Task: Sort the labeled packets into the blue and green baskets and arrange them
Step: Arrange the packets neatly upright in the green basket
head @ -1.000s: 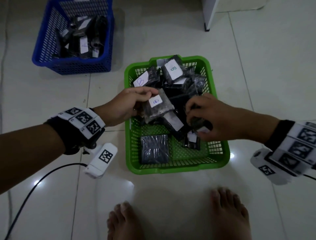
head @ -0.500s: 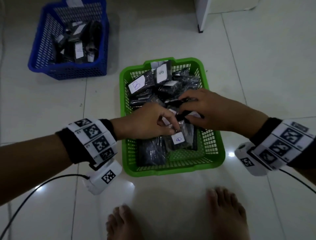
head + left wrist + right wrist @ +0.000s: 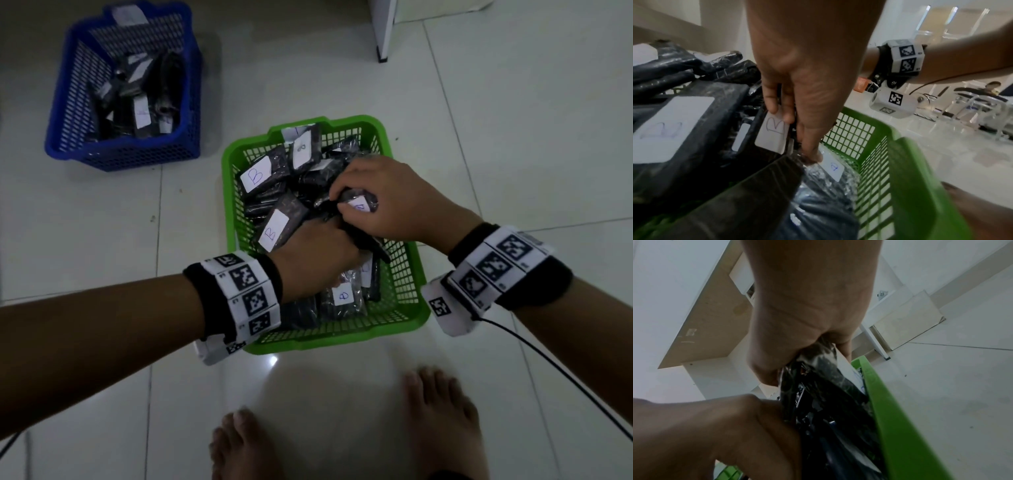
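A green basket [image 3: 406, 327] on the floor holds several black packets with white "B" labels, such as a flat packet [image 3: 279, 222]. My right hand [image 3: 356, 200] is over the basket's middle and grips a black labelled packet [image 3: 361, 205], also seen in the right wrist view as a packet [image 3: 818, 369] in my right hand [image 3: 807, 360]. My left hand [image 3: 318, 253] reaches down into the near half. In the left wrist view my left hand [image 3: 793, 129] pinches an upright packet by its B label [image 3: 770, 134]. A blue basket [image 3: 120, 161] with more packets stands far left.
My bare feet [image 3: 442, 421] stand on the white tiled floor just in front of the green basket. A white furniture leg [image 3: 382, 34] is at the back right. Cables [image 3: 548, 370] trail from both wrist cameras. Another person sits far off [image 3: 990, 87] in the left wrist view.
My left hand laid a B packet in the basket's near part, then went down among the upright packets there. My right hand moved toward the basket's middle, gripping a packet.
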Action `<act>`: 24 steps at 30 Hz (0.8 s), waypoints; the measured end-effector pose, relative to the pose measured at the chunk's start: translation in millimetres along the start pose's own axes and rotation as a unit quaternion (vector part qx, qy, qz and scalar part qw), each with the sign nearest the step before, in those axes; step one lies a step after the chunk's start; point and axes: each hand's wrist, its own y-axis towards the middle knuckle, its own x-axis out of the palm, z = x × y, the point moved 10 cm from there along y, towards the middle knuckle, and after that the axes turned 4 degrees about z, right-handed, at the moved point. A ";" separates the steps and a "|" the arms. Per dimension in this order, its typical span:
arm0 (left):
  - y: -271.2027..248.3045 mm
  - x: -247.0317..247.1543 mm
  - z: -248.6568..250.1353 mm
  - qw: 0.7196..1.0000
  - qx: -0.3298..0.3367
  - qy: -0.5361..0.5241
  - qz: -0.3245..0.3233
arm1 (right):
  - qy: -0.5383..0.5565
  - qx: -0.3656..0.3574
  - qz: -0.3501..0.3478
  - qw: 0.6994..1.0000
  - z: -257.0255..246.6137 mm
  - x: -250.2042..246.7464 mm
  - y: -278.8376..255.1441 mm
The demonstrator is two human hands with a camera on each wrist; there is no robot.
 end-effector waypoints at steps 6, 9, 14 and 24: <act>-2.8 -11.4 13.6 0.999 0.003 0.008 0.034 | 0.020 0.017 0.024 0.999 10.1 -4.6 2.5; -0.1 0.9 43.7 0.998 0.043 -0.008 0.053 | 0.034 0.030 0.037 0.998 15.2 -7.4 2.7; 17.4 29.1 50.8 0.998 -0.003 0.048 -0.048 | 0.039 0.034 0.040 0.998 17.9 -5.6 2.0; 26.6 40.2 35.3 0.985 -0.129 0.039 -0.105 | 0.020 0.018 0.014 1.000 9.9 -1.9 1.0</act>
